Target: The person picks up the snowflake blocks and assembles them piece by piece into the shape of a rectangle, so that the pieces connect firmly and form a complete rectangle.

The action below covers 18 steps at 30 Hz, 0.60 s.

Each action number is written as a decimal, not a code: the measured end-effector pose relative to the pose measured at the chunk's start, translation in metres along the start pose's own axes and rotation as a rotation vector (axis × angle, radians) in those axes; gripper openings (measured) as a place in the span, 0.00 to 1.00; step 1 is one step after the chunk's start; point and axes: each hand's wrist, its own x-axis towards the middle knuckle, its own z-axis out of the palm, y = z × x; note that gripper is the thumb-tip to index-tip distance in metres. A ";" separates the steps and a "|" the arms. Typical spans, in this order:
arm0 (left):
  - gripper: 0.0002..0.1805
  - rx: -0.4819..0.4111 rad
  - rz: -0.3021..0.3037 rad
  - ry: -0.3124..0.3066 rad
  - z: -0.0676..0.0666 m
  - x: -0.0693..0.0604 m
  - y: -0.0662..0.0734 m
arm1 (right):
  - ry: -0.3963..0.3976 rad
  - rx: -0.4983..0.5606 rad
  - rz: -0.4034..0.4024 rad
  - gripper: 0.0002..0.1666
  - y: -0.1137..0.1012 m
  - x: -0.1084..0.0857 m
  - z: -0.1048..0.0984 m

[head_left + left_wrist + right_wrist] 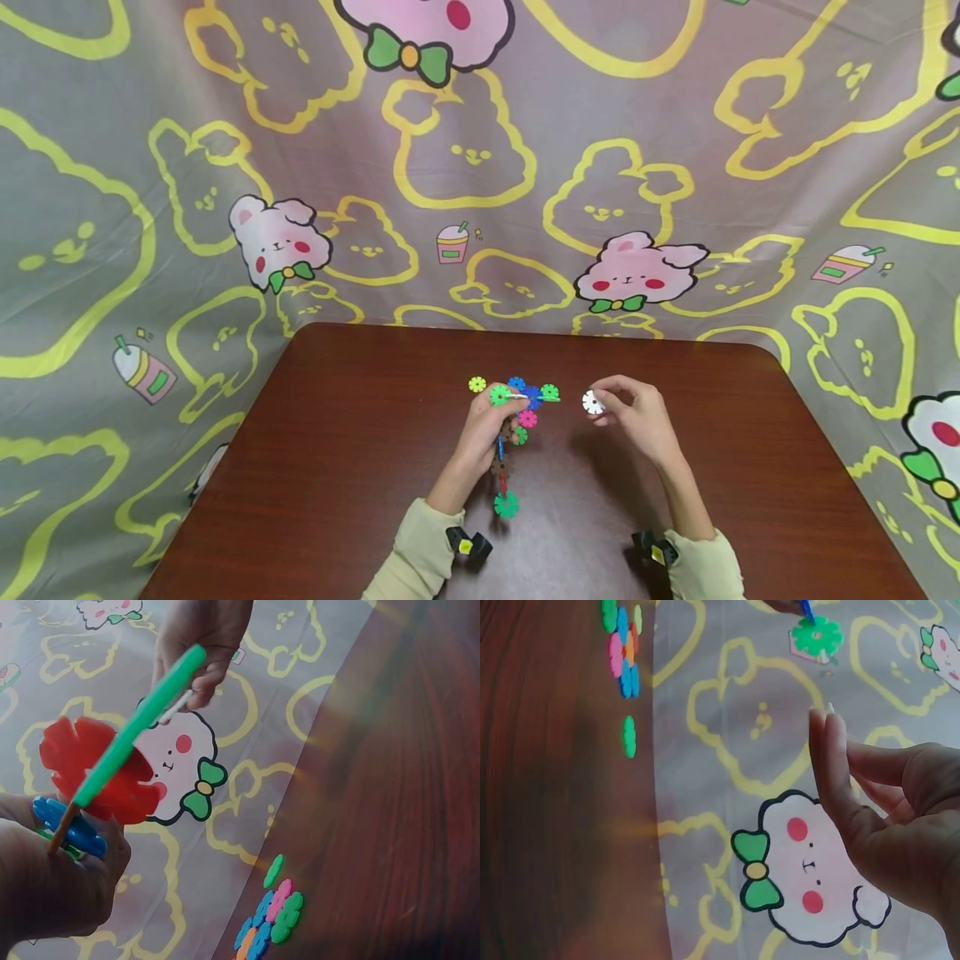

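Observation:
In the head view my left hand point(480, 429) grips a chain of joined notched plastic discs, with a green disc point(506, 504) at its lower end. The left wrist view shows a red disc point(67, 754), a green disc seen edge-on point(142, 724) and a blue disc point(86, 838) by the left hand point(67, 877). To the right, apart from the chain, my right hand point(641, 417) pinches a white disc point(592, 402) between thumb and finger. The right wrist view shows only a sliver of white at the fingertips of this hand point(900, 795).
Several loose discs lie on the brown table point(337, 442) beyond the left hand, among them a yellow one point(477, 384), a pink one point(528, 419) and a green one point(551, 390). A patterned cloth point(337, 167) hangs behind and beside the table.

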 end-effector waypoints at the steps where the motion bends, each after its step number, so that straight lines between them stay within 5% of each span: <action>1: 0.08 -0.002 -0.004 0.000 0.000 0.000 0.000 | -0.007 0.011 0.005 0.10 -0.002 -0.001 0.001; 18: 0.08 -0.013 -0.008 -0.016 0.004 -0.002 -0.001 | 0.021 -0.130 -0.078 0.03 -0.010 -0.003 0.020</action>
